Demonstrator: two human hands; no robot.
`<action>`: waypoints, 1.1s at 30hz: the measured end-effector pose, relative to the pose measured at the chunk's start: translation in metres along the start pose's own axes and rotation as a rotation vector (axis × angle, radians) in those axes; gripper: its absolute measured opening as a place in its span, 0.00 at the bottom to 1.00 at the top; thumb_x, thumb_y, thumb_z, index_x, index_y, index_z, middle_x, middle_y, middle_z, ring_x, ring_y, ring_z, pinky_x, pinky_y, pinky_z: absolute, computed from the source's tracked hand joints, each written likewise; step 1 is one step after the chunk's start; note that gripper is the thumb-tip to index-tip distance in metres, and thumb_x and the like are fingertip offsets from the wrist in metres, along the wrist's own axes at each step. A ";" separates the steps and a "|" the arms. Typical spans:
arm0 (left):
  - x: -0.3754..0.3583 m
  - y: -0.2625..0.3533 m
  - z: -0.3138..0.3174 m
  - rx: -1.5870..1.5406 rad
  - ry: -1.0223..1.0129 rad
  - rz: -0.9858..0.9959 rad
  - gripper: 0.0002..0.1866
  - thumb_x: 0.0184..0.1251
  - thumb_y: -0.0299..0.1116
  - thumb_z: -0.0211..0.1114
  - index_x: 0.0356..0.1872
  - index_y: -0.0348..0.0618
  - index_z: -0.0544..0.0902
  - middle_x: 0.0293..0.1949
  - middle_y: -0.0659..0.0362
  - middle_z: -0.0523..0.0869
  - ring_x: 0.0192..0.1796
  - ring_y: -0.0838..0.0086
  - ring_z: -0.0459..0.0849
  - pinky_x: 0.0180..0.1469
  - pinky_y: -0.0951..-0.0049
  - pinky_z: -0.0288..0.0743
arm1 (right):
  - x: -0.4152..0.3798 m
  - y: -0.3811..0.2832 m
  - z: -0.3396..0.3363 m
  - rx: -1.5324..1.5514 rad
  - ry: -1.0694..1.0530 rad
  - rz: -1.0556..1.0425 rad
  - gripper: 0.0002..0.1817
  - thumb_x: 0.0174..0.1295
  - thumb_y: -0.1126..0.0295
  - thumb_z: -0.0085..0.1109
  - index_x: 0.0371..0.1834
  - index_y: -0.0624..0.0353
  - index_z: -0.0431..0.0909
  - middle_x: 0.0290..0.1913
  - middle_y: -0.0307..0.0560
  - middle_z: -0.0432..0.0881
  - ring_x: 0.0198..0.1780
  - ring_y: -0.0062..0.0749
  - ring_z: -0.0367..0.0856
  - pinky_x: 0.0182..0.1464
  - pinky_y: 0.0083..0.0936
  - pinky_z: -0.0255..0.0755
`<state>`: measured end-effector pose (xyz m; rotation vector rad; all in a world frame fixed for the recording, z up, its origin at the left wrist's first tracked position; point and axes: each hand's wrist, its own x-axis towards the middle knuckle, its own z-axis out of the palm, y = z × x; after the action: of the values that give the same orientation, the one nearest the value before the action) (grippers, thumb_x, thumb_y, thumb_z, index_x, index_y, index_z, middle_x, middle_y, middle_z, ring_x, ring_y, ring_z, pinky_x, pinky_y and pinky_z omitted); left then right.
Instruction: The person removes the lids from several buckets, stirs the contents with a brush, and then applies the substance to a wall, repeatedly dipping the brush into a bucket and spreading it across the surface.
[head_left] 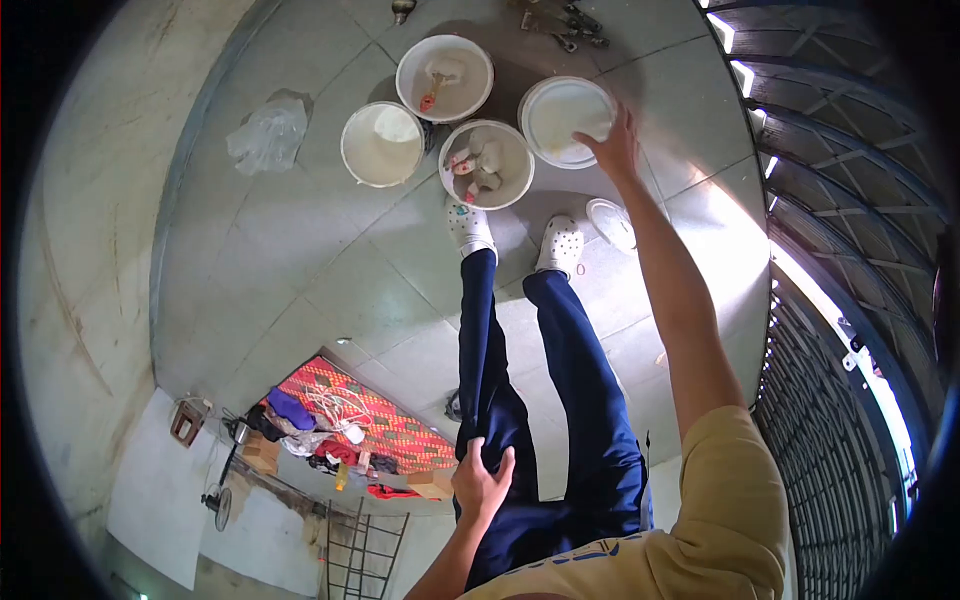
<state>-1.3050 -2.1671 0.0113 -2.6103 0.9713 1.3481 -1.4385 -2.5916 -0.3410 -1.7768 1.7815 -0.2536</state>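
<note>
Now the right hand [615, 148] reaches far out to the rim of a white bucket [553, 118] on the tiled floor [300, 270]; I cannot tell whether its fingers grip the rim. The left hand [480, 482] rests spread on the near trouser leg [492, 395]. Three more buckets [384, 146] stand just left, and a lid [610, 222] lies beside the white shoes [470, 228].

Four white buckets stand on the floor: one [382, 143] at the left, one [444, 77] at the top, one [486, 163] in the middle and one [566, 120] at the right. One round white lid [611, 224] and one crumpled plastic bag [268, 135] lie near them. Two white clogs are counted, one [470, 226] and the other [560, 244], and two hands, the left hand [481, 480] and the right hand [614, 150].
</note>
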 end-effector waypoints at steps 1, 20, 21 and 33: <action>0.004 0.006 0.003 0.027 -0.006 -0.023 0.25 0.61 0.51 0.68 0.46 0.40 0.77 0.32 0.45 0.86 0.33 0.48 0.86 0.35 0.54 0.79 | 0.009 -0.012 0.004 -0.090 -0.068 0.030 0.57 0.41 0.51 0.80 0.72 0.58 0.56 0.70 0.59 0.61 0.72 0.50 0.60 0.68 0.49 0.60; 0.018 0.001 0.038 0.054 0.042 -0.142 0.17 0.61 0.46 0.66 0.38 0.43 0.77 0.27 0.47 0.86 0.29 0.49 0.85 0.31 0.53 0.78 | -0.101 -0.061 -0.011 -0.205 0.271 -0.335 0.19 0.59 0.65 0.64 0.52 0.56 0.74 0.50 0.47 0.76 0.56 0.44 0.71 0.62 0.51 0.55; 0.020 0.000 0.035 0.046 0.043 -0.145 0.16 0.61 0.46 0.66 0.38 0.43 0.77 0.27 0.48 0.86 0.30 0.49 0.86 0.32 0.53 0.78 | -0.123 -0.058 -0.011 -0.194 0.258 -0.357 0.15 0.58 0.68 0.63 0.49 0.52 0.76 0.49 0.44 0.76 0.55 0.41 0.72 0.62 0.49 0.54; 0.029 -0.010 0.024 0.043 0.044 -0.080 0.15 0.61 0.40 0.68 0.37 0.38 0.78 0.30 0.48 0.85 0.33 0.51 0.85 0.36 0.56 0.76 | -0.213 0.030 -0.041 -0.371 0.093 -0.373 0.12 0.55 0.70 0.65 0.43 0.47 0.83 0.44 0.32 0.79 0.54 0.30 0.76 0.57 0.45 0.60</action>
<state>-1.3051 -2.1664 -0.0279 -2.6275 0.8802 1.2426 -1.5024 -2.3961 -0.2647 -2.3986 1.6240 -0.1621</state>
